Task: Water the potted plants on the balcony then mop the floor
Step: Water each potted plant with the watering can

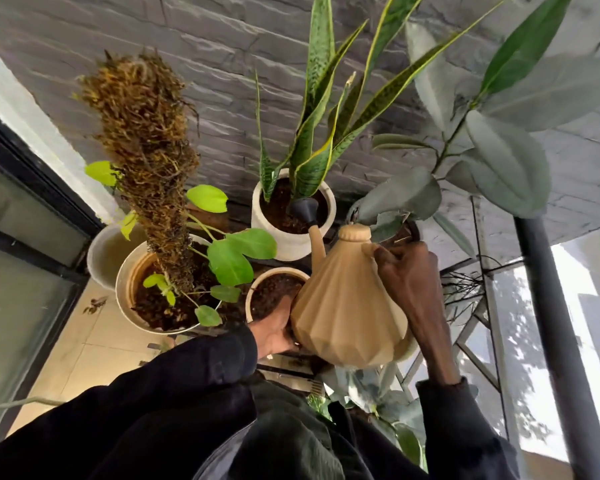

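Observation:
A tan ribbed watering can (pixel 347 317) is tilted forward, and its dark rose spout (pixel 303 208) hangs over the soil of the white pot (pixel 288 240) that holds the snake plant (pixel 321 133). My right hand (pixel 404 275) grips the can's handle at the top. My left hand (pixel 276 332) supports the can's underside from the left. Just below the spout sits a small cream pot of bare soil (pixel 274 292). To the left, a large pot (pixel 127 289) holds a moss pole (pixel 146 161) with light green leaves.
A grey stone-clad wall (pixel 205 46) stands behind the pots. At the left is a dark-framed glass door (pixel 21 254), with an empty white pot (pixel 106 251) beside it. A rubber plant (pixel 499 140) and a black post (pixel 561 341) with railing fill the right. Cream floor tiles (pixel 80 344) show at lower left.

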The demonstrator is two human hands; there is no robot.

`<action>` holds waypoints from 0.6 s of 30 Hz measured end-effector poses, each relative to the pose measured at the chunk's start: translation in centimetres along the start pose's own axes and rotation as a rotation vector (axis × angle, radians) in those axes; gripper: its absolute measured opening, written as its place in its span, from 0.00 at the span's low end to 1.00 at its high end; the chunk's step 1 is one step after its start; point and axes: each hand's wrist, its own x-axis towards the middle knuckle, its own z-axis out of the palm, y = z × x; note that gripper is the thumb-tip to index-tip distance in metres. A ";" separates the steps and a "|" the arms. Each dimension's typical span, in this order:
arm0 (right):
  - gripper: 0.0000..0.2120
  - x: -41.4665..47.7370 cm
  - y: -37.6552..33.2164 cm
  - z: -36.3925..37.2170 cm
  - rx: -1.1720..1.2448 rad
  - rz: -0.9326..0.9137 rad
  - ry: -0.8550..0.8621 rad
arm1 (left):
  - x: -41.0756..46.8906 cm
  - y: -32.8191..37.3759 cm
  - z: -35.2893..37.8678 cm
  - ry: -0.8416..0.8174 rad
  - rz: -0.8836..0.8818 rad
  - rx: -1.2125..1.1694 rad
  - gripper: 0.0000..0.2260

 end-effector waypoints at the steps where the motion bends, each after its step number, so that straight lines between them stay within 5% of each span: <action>1: 0.23 0.3 -0.6 0.0 -0.025 -0.002 -0.009 | 0.0 0.2 -0.1 -0.005 -0.008 0.002 0.29; 18: 0.19 1.7 -4.6 1.1 -0.170 0.048 0.000 | -0.2 2.4 -1.7 -0.018 -0.040 0.018 0.28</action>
